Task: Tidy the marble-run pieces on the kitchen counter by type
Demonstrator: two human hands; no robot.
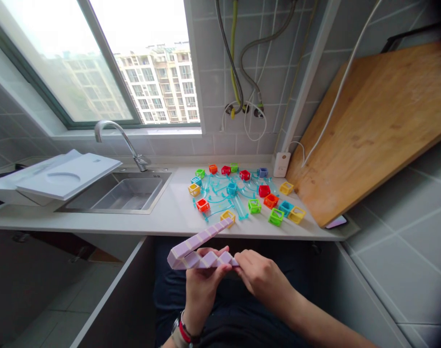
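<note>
A purple and cream snake twist puzzle (196, 244) is held over my lap, in front of the counter edge. It is bent back on itself at the left, with a straight upper arm pointing up and right and a zigzag lower part. My left hand (205, 280) grips the zigzag part, thumb in front and fingers behind. My right hand (258, 273) pinches the right end of the lower part, its fingertips partly hidden. Just beyond the upper arm's tip stands a yellow cube frame (228, 217) on the counter.
Several coloured cube frames (254, 206) and light blue connector pieces (220, 209) are spread across the white counter (177, 223). A sink (129, 193) with a faucet and a white box (70, 176) lie left. A wooden board (379, 130) leans at right.
</note>
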